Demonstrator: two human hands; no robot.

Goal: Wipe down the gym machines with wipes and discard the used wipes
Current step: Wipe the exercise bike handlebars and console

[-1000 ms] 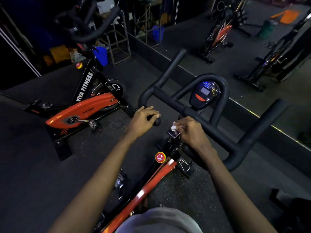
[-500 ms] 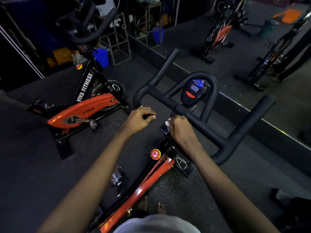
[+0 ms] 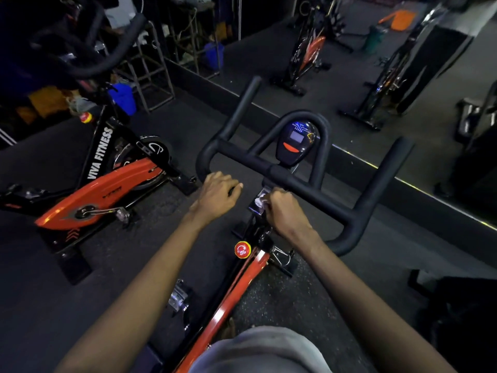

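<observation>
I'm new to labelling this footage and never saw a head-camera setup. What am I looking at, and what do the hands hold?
This view comes from a camera on the person's head, looking down at an orange-and-black spin bike. The right hand holds a crumpled white wipe against the post under the black handlebar. The left hand grips a small black knob beside it. A second bike, marked VIVA FITNESS, stands on the dark floor at left.

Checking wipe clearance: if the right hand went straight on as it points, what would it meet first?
Probably the handlebar crossbar, just beyond the right hand and its wipe, though depth is unclear.
</observation>
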